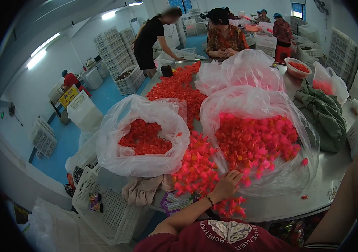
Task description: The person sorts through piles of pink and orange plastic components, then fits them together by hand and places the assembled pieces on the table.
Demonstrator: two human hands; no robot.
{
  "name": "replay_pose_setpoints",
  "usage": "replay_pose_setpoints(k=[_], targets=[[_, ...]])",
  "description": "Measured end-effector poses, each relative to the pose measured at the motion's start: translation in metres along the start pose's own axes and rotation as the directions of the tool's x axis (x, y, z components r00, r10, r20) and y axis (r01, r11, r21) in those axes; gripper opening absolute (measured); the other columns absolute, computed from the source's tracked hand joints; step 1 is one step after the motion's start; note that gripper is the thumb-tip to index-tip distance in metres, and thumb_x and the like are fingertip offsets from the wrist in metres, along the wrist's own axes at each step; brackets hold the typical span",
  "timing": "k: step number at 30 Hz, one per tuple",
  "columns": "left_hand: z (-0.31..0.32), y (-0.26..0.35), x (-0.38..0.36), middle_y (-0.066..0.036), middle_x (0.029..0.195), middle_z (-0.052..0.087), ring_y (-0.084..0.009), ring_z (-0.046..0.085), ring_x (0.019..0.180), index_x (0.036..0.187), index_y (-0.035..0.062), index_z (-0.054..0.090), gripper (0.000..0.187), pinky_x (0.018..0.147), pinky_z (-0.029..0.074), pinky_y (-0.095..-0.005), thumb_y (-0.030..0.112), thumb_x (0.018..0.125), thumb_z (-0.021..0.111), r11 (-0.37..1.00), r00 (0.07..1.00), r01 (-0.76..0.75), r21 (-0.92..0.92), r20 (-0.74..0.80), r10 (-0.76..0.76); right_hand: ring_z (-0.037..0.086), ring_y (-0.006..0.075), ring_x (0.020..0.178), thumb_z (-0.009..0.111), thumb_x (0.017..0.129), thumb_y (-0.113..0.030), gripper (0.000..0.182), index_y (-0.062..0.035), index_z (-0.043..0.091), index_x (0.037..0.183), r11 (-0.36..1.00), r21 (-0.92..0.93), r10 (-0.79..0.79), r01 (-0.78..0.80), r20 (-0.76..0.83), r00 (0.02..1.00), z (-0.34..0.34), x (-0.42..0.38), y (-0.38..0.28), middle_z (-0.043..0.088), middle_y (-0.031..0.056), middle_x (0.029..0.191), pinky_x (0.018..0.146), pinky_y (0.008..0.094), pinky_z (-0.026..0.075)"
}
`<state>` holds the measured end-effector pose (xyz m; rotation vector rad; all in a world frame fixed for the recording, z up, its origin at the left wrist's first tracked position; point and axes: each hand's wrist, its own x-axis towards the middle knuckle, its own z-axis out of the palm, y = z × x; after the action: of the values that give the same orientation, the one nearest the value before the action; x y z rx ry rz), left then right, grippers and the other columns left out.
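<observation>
My left hand [228, 185] lies on small red and pink plastic pieces [196, 164] at the front edge of an open clear plastic bag [259, 98]. Its fingers are stretched forward over the pieces, and nothing is visibly held. Inside that bag is a heap of bright pink and red pieces [254, 140], shaped like small pointed caps. To the left stands another open bag [141, 168] with darker red pieces [145, 138] in it. My right forearm [343, 197] rises at the right edge; the hand itself is cut off by the dark border.
Loose red pieces [175, 90] spread along the metal table [271, 208]. A green cloth [324, 115] and a bowl of red pieces [298, 67] lie on the right. A white crate [103, 206] stands front left. Several people work beyond; one person [225, 40] sits opposite.
</observation>
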<state>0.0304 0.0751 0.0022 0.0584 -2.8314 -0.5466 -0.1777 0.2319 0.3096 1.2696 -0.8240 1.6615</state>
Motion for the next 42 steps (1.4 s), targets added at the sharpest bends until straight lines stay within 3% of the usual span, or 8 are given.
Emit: replay_pose_setpoints(k=[42], targets=[[0.003, -0.003, -0.002, -0.013, 0.132, 0.048, -0.0289, 0.041, 0.13, 0.133, 0.0026, 0.046, 0.056, 0.104, 0.038, -0.0427, 0.017, 0.083, 0.066, 0.999, 1.0, -0.004, -0.038, -0.024, 0.003, 0.058, 0.0317, 0.103, 0.043, 0.092, -0.027, 0.042, 0.002, 0.06, 0.117, 0.977, 0.027, -0.213, 0.212, 0.058, 0.975, 0.005, -0.02, -0.051, 0.064, 0.0192, 0.108, 0.093, 0.0418, 0.043]])
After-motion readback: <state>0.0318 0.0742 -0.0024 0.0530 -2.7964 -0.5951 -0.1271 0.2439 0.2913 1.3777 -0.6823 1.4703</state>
